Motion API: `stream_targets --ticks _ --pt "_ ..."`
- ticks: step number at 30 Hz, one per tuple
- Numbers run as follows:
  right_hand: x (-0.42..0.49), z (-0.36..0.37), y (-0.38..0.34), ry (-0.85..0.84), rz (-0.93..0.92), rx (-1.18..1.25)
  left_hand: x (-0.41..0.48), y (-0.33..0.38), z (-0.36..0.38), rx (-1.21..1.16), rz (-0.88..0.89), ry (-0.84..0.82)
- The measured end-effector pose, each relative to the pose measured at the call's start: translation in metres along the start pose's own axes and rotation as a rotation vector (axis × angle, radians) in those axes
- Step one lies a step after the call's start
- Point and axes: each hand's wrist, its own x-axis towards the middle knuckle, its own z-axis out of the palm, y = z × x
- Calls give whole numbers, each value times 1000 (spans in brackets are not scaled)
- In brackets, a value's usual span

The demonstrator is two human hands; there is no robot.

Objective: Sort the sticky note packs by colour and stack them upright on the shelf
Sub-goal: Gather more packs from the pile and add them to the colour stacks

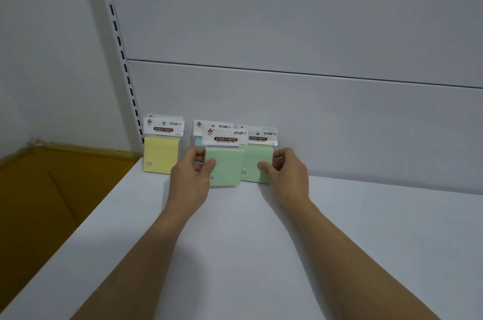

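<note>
Yellow sticky note packs [161, 153] stand upright against the back panel at the shelf's left end. A blue pack [199, 141] stands to their right, mostly hidden. In front of it my left hand [192, 175] grips the left edge of a green pack [226, 169], thumb on its face, held upright on the white shelf [235, 241]. Just to the right, a second green pack [257, 160] leans against the back panel, and my right hand [286, 173] holds its right edge with the thumb on its front.
The white back panel [313, 110] rises behind the packs, with a slotted upright rail [119, 39] at the left. A brown cardboard box [52, 189] lies below the shelf's left edge. The shelf surface stretches right and toward me.
</note>
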Motion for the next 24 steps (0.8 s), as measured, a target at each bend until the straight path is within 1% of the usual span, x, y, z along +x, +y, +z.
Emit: stream_targets --ticks 2,4,7,8,9,12,13,15,17,20,24 --pt "-1 -1 0 -7 1 -1 -3 2 3 -16 -14 -15" --pt "-2 -5 -2 34 -12 -5 -5 5 6 -47 -34 -39" --pt "-6 -21 -12 111 -118 -1 -8 8 10 -90 -56 -66" --pt "-7 -27 -17 91 -154 15 -9 10 11 -103 -61 -69" --pt "-8 -33 -21 36 -180 30 -10 11 12 -115 -65 -70" --pt "-18 -40 -26 -203 -209 -5 -12 12 14 -141 -80 -71" --pt "-21 -39 -25 -250 -202 -27 -13 12 15 -148 -83 -74" --pt "-28 -35 -20 -281 -179 -49 -17 12 16 -160 -81 -86" --pt "-33 -29 -17 -277 -171 -62 -19 12 18 -167 -75 -108" --pt "-36 -25 -12 -209 -151 -27 -21 11 20 -148 -50 -129" --pt "-32 -23 -5 -113 -80 5 -23 8 19 20 41 -123"
